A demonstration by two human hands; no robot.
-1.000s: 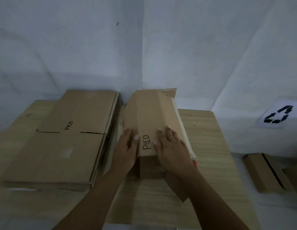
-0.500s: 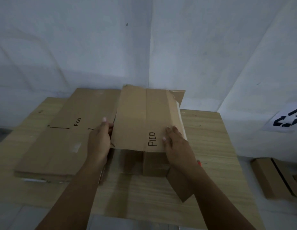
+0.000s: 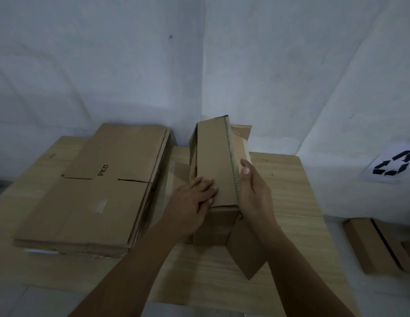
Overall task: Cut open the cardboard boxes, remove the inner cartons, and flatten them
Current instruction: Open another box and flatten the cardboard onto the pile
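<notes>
Cardboard box [image 3: 216,165], spread wide half a second ago, now stands folded narrow mid-table [image 3: 288,202]; left hand [image 3: 192,203] presses flat-fingered, right hand [image 3: 253,193] grips its edge. Flattening looks nearly done.

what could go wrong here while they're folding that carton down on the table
The carton is only half collapsed, with the left hand pressing its top panel and the right hand gripping the right edge; it may spring back open. Fingers near the fold could get pinched. A loose flap sticks out towards the table edge and could catch, while the flattened stack alongside could be nudged.
</notes>
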